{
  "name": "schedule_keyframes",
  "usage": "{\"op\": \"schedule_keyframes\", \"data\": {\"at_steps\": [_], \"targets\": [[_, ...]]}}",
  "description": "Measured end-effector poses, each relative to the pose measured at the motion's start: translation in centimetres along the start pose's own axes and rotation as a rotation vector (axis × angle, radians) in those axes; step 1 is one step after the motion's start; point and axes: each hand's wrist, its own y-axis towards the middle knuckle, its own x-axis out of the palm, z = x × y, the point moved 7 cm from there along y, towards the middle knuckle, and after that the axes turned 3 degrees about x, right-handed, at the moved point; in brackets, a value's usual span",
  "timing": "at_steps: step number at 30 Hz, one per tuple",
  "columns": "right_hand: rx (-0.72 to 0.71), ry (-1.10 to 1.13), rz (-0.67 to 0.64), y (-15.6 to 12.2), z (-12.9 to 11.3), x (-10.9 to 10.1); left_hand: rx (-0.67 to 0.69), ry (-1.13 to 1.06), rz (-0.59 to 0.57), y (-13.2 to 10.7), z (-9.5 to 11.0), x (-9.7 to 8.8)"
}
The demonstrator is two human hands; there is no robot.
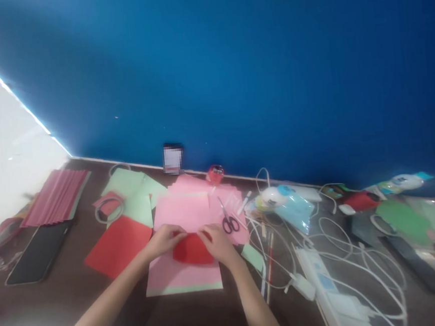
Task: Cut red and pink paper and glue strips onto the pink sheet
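A small red paper piece [192, 250] lies on a stack of pink sheets [183, 211] in the middle of the dark table. My left hand [165, 239] pinches its upper left edge with curled fingers. My right hand [216, 242] grips its upper right edge, fingers closed on the paper. Black-handled scissors [228, 220] rest on the pink sheets just beyond my right hand. A larger red sheet [117, 245] lies flat to the left of my left forearm.
Pale green sheets [133, 192] and a tape roll [109, 210] lie behind left, a phone [38, 255] and a pleated pink paper [56, 196] farther left. White cables [361, 267], a power strip [325, 285], pens [268, 259] and bottles [400, 184] crowd the right. A blue wall [233, 71] stands behind.
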Motion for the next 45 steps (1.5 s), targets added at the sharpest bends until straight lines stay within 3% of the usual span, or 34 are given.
{"op": "schedule_keyframes", "data": {"at_steps": [7, 14, 18, 24, 32, 41, 45], "targets": [[-0.04, -0.115, -0.082, -0.1, -2.1, -0.6, 0.002, -0.03, -0.006, -0.2, 1.2, -0.9], [-0.106, -0.251, -0.123, -0.5, -3.4, 0.4, 0.032, 0.086, -0.081, -0.6, 1.9, 0.0], [-0.152, -0.232, -0.176, -0.7, -3.6, 1.2, 0.07, 0.145, -0.125, -0.9, 2.4, 0.6], [-0.151, -0.143, -0.205, -1.1, -3.3, 0.6, 0.06, 0.125, -0.2, -1.5, 2.3, 0.1], [-0.156, -0.14, -0.182, -2.0, -3.3, 0.3, 0.144, 0.231, -0.201, -1.5, 3.1, 1.4], [-0.081, -0.137, -0.103, -2.6, -2.3, -1.4, 0.022, -0.034, -0.046, -1.5, 0.8, -0.8], [-0.012, -0.065, -0.093, -2.9, -1.7, -2.3, -0.059, -0.159, -0.13, -1.6, 0.0, -0.6]]}}
